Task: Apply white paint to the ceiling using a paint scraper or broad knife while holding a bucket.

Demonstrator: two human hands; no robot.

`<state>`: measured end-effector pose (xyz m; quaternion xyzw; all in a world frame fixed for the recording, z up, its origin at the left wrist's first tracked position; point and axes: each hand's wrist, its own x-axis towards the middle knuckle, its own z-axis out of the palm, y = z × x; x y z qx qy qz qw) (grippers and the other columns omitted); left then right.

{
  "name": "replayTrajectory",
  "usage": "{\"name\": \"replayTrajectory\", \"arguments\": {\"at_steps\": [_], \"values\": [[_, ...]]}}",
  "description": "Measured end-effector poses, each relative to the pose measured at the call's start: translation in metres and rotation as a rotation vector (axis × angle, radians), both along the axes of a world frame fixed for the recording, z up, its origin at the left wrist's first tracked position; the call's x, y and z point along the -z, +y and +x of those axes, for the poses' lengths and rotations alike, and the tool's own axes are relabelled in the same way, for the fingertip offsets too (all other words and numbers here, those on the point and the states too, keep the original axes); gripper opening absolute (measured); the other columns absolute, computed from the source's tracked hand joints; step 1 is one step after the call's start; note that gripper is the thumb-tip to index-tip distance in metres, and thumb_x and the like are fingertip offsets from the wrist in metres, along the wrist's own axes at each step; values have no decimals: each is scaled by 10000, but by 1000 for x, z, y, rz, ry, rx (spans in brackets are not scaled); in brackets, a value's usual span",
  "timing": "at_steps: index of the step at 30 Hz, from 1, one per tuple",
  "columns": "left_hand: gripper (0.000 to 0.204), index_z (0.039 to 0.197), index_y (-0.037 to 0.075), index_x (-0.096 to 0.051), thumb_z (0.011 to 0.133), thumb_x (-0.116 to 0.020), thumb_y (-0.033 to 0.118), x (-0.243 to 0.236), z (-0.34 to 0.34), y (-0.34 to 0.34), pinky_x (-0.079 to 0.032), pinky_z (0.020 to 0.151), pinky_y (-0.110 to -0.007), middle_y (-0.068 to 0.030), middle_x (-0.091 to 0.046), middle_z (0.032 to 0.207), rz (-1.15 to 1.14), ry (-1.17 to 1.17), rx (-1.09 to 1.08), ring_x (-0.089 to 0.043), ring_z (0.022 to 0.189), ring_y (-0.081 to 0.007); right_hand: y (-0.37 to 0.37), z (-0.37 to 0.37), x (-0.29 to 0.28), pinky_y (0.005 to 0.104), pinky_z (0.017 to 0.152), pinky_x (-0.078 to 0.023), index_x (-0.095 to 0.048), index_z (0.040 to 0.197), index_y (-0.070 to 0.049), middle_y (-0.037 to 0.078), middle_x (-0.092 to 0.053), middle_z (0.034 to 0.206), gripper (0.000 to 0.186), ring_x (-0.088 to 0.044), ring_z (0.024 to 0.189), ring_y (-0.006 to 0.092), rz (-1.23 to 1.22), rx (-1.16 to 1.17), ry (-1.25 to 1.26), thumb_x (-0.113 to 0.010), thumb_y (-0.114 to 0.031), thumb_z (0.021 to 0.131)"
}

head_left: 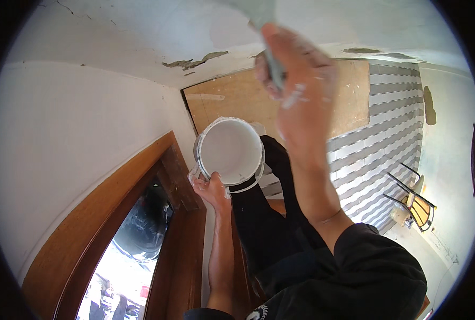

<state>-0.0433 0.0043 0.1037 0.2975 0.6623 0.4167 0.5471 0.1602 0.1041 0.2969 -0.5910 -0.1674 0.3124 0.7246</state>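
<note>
My left hand [211, 189] grips the near-left side of a round white bucket [202, 140], with the thumb at its rim. White residue coats the rim, and the inside looks white; how full it is cannot be told. A wire handle hangs at its right side. Raised high in front, my right hand [301, 64] is closed round the handle of a grey wide-headed hand tool [253, 9]. The tool's head is up against or close to the white wall surface [141, 32]; motion blur hides its exact kind. White smears mark both hands.
Grey-brown bare patches [195, 61] break the wall surface. Below lies a tan board [232, 96] beside a grey-and-white striped floor [392, 106]. A brown wooden frame [104, 208] with a bright opening stands at the left. A chair [421, 208] is at the right.
</note>
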Motion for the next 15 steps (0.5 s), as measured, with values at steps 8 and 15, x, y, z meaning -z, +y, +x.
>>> {"name": "replayTrajectory", "arguments": {"at_steps": [8,15], "values": [[521,1152,-11,-495,649,-510,-141,0,-1,7,-452,908,-321,-124,-590,1079,-16,25,8,-594,996,-213,-17,9,-8,201,448,-294,-700,1022,5,39,-591,637,282,-458,504,55,100,-15,-52,-649,-250,912],[569,1204,-10,-500,653,-512,-152,2,3,7,-479,869,-311,-133,-596,1123,-41,-52,10,-601,1018,-222,-14,11,151,268,472,-366,-463,551,-64,5,-478,539,382,-447,477,90,-289,39,181,-651,-186,860]]}}
